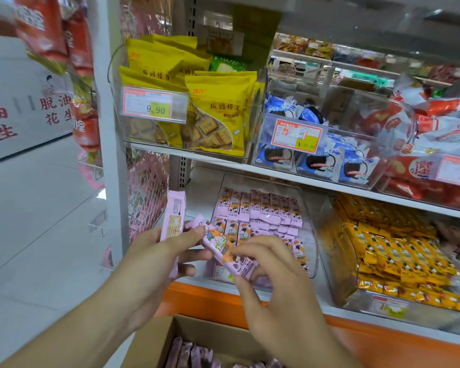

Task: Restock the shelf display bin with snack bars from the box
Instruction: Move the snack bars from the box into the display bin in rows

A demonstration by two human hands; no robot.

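My left hand (154,251) grips an upright pink snack bar (173,221) in front of the lower shelf. My right hand (271,272) pinches a second pink and orange snack bar (223,248), which lies slanted between both hands. Just behind them stands the clear display bin (307,208), with rows of the same pink bars (260,208) standing inside. At the bottom of the view is an open cardboard box (154,341) with several purple-pink bars (191,355) in it.
A neighbouring clear bin of yellow bars (398,251) sits to the right. The upper shelf holds bins of yellow biscuit packs (213,112), blue and white packs (319,160) and red packs (420,144). A white shelf post (109,128) stands left, with an orange base panel (213,304) below.
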